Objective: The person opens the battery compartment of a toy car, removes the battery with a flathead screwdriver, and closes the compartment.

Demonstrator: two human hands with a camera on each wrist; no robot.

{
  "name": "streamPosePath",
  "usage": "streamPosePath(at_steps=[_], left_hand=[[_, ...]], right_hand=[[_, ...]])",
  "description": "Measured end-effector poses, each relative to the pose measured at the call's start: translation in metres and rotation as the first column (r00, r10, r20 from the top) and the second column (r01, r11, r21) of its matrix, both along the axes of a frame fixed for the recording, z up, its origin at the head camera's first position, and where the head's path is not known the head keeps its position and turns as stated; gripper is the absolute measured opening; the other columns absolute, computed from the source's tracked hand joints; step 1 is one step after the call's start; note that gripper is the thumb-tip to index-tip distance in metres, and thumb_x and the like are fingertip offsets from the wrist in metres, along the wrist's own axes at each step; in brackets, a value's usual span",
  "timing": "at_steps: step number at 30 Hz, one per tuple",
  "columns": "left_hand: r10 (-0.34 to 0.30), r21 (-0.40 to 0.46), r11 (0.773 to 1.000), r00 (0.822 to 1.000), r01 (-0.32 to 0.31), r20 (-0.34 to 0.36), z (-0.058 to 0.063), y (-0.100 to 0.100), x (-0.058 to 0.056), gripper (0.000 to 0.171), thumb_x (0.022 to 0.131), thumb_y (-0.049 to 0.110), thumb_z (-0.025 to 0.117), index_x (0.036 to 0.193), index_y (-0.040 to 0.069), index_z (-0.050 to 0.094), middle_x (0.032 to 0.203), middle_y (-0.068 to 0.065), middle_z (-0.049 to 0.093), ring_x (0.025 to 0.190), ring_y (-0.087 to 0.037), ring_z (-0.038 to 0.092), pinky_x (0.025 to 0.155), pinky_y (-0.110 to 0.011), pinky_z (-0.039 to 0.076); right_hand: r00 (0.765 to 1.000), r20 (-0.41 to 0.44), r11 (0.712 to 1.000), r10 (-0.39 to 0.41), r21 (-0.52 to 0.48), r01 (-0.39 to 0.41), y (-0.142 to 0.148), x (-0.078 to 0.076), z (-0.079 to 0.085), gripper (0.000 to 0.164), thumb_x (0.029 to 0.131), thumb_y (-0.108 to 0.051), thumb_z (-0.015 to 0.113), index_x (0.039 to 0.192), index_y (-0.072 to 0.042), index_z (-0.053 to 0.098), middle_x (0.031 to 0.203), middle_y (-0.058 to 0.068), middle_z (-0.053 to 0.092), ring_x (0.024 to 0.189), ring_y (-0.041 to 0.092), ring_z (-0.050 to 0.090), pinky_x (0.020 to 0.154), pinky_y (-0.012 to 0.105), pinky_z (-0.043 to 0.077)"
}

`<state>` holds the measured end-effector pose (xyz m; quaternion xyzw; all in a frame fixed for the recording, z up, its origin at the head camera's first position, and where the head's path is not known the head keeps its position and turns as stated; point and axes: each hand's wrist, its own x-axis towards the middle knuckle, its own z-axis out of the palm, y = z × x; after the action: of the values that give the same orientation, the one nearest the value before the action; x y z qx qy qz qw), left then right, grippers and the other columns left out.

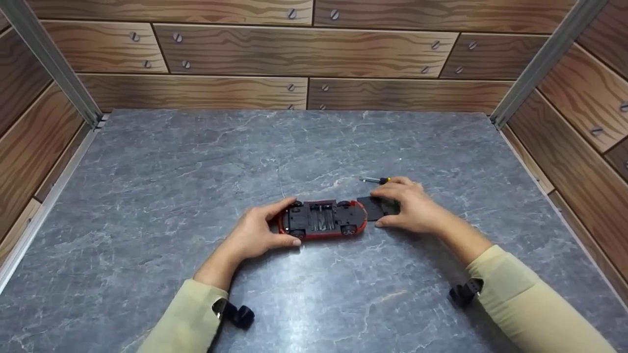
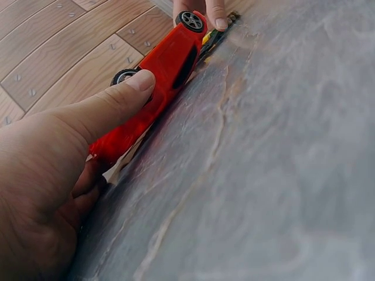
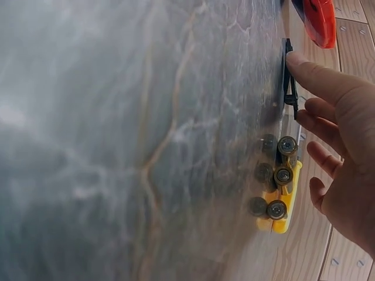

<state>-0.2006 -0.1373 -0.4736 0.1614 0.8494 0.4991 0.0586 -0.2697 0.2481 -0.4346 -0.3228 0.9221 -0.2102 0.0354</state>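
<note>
A red toy car (image 1: 324, 220) lies wheels up on the table, its black underside with an open rectangular bay in the middle. My left hand (image 1: 257, 230) grips its left end, thumb along the near side and fingers on the far side. In the left wrist view, my thumb presses the red body (image 2: 170, 58) beside a wheel. Just right of the car, my right hand (image 1: 414, 206) holds a flat black panel (image 1: 371, 208) between thumb and fingers. The panel shows edge-on (image 3: 287, 79) in the right wrist view. My palm hides its right part.
A small screwdriver (image 1: 375, 180) lies behind my right fingers, its handle partly covered. Past those fingers in the right wrist view is a yellow thing (image 3: 288, 202) with round black wheel-like parts. Wood-patterned walls (image 1: 304, 51) and metal posts (image 1: 544, 68) border the grey marbled table (image 1: 196, 162).
</note>
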Motion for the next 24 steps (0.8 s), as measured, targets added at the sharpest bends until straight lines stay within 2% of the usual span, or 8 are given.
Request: streamPosePath(at_steps=[8, 16, 24], left_hand=[[0.006, -0.017, 1.0, 1.0, -0.006, 0.018, -0.0003, -0.0006, -0.001, 0.102, 0.07, 0.035, 0.1, 0.159, 0.025, 0.051, 0.154, -0.011, 0.058, 0.134, -0.029, 0.06, 0.121, -0.05, 0.037], [-0.001, -0.014, 1.0, 1.0, 0.001, -0.011, -0.0018, -0.0011, -0.0007, 0.1, 0.071, 0.034, 0.1, 0.158, 0.02, 0.053, 0.153, -0.009, 0.058, 0.14, -0.031, 0.055, 0.122, -0.049, 0.036], [0.006, -0.014, 1.0, 1.0, -0.006, 0.011, -0.0007, 0.0004, -0.0015, 0.101, 0.071, 0.033, 0.1, 0.159, 0.023, 0.051, 0.155, -0.01, 0.057, 0.139, -0.031, 0.056, 0.122, -0.05, 0.035]], right_hand=[[0.999, -0.02, 0.999, 0.027, -0.024, -0.027, 0.0018, -0.0021, -0.0043, 0.065, 0.081, -0.029, 0.093, 0.137, -0.006, 0.07, 0.139, 0.011, 0.069, 0.137, 0.047, 0.047, 0.11, 0.071, 0.028], [0.999, -0.015, 0.999, 0.034, -0.026, -0.034, 0.0017, 0.0, -0.0043, 0.063, 0.081, -0.028, 0.092, 0.136, -0.007, 0.071, 0.138, 0.01, 0.07, 0.136, 0.044, 0.049, 0.108, 0.067, 0.031], [1.0, -0.007, 0.999, 0.002, -0.039, -0.002, 0.0011, 0.0027, -0.0004, 0.062, 0.081, -0.025, 0.092, 0.137, -0.009, 0.071, 0.137, 0.01, 0.07, 0.134, 0.041, 0.05, 0.11, 0.064, 0.03]])
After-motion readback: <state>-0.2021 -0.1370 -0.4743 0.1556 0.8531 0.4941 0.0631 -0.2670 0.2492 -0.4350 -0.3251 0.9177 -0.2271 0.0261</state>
